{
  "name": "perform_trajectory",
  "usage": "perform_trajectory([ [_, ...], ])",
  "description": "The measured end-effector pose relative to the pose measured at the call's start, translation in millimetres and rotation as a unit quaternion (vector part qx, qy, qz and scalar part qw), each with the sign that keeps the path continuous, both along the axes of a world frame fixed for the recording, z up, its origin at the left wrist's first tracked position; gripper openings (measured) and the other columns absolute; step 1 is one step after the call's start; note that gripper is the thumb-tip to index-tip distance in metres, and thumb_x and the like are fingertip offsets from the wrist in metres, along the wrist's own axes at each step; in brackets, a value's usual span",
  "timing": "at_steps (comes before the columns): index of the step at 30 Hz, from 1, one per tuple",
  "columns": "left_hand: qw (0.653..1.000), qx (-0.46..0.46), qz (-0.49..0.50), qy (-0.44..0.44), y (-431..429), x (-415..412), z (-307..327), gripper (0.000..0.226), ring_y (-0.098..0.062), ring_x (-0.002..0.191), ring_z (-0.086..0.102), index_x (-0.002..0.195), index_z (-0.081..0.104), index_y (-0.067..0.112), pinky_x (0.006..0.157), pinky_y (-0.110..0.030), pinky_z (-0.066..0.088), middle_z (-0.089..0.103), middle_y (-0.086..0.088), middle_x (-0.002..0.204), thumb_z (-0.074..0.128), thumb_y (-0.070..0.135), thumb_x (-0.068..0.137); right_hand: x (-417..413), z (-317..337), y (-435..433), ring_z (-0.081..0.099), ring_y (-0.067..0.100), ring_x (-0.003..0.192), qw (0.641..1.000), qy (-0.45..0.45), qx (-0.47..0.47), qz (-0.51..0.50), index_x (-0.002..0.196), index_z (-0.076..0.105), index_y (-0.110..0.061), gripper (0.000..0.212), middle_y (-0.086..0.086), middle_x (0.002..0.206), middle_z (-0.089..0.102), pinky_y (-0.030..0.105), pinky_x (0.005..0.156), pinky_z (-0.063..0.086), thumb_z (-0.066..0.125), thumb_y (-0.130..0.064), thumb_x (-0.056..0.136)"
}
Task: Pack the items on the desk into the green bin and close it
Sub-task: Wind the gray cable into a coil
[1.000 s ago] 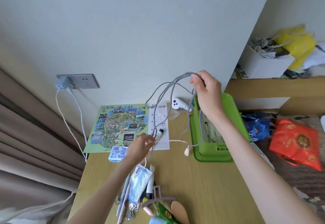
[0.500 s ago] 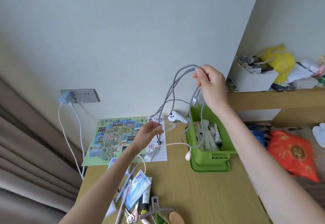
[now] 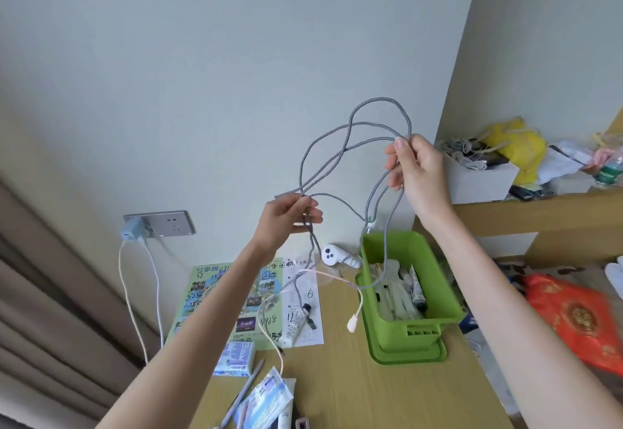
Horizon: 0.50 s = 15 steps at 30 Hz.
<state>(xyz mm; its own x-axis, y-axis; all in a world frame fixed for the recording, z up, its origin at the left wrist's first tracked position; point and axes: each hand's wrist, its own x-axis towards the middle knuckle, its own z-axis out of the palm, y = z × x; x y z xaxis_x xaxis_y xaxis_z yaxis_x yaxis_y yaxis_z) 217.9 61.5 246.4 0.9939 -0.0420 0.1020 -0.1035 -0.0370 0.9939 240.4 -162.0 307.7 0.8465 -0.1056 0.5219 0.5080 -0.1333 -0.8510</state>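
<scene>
A pale wall backs a wooden surface with a wall socket off to the left. Above it, both hands are raised. The right hand has its grip pinched on the top loops of a grey braided cable; the left hand, lower, has its grip pressed shut around the same cable — strands trail down from it toward the surface. One strand hangs from the right hand into the green bin, which stands open at the right with tubes and pens inside. A pink cable dangles just beside the bin. A colourful map sheet, a small tube and a white controller lie on the surface
</scene>
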Motion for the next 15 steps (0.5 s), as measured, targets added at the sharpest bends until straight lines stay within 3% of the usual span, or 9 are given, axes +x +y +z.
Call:
perform_trajectory([
  [5, 0.997, -0.053, 0.01, -0.047, -7, 1, 42, 0.026, -0.024, 0.082, 0.063, 0.106, 0.065, 0.002, 0.087, -0.04, 0.054, 0.065, -0.013, 0.083, 0.046, 0.018, 0.102, -2, 14, -6, 0.065, 0.019, 0.048, 0.999, 0.024, 0.021, 0.032, 0.083, 0.053, -0.016, 0.026, 0.007, 0.071, 0.064, 0.022, 0.042, 0.045, 0.04, -0.02, 0.105],
  [11, 0.993, -0.108, 0.024, -0.038, -4, -2, 49, 0.029, -0.013, 0.064, 0.051, 0.118, 0.063, 0.005, 0.089, -0.036, 0.053, 0.044, -0.001, 0.068, 0.043, 0.02, 0.104, -15, -10, -11, 0.071, 0.03, 0.058, 0.99, 0.127, -0.042, 0.039, 0.094, 0.056, -0.011, 0.028, 0.006, 0.087, 0.073, 0.03, 0.045, 0.05, 0.036, -0.028, 0.105],
  [15, 0.993, -0.116, 0.029, -0.025, 1, -6, 44, 0.027, -0.014, 0.06, 0.037, 0.114, 0.064, 0.005, 0.066, -0.023, 0.045, 0.035, 0.0, 0.067, 0.044, 0.019, 0.103, -20, -36, -10, 0.072, 0.031, 0.06, 0.979, 0.178, -0.076, 0.065, 0.102, 0.058, -0.004, 0.033, 0.009, 0.09, 0.074, 0.032, 0.049, 0.052, 0.036, -0.029, 0.105],
])
